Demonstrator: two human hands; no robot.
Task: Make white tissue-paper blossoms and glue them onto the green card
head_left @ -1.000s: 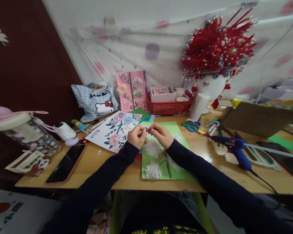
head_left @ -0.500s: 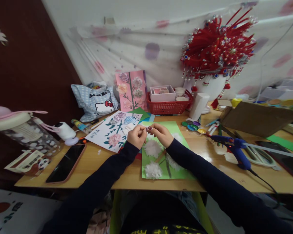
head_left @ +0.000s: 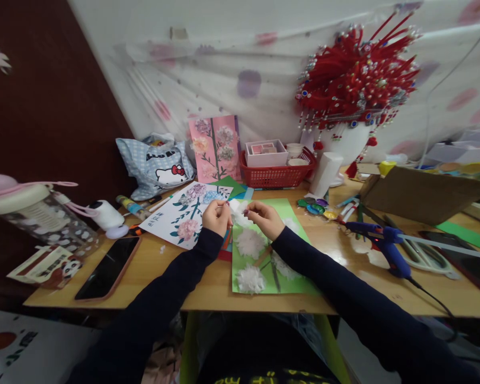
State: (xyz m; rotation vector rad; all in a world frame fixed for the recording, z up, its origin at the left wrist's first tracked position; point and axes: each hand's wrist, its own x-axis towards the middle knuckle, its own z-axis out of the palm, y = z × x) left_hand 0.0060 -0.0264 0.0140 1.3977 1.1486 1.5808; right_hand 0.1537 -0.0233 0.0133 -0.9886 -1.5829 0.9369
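Between my two hands a thin white piece of tissue paper is spread out above the far end of a light green sheet. My left hand pinches it at the left side, my right hand at the right. White ruffled paper flowers lie on the green sheet below, near dark drawn stems. My right forearm covers part of that sheet. To the left is a white sheet with colourful paper flowers.
A blue glue gun with a cord lies at the right. A phone and a bottle are on the left. Behind stand a red basket, a pink flower card and a red beaded headdress.
My hands have moved apart, the left one slightly leftward. The white tissue paper, mostly hidden behind my fingers before, now shows spread between them.
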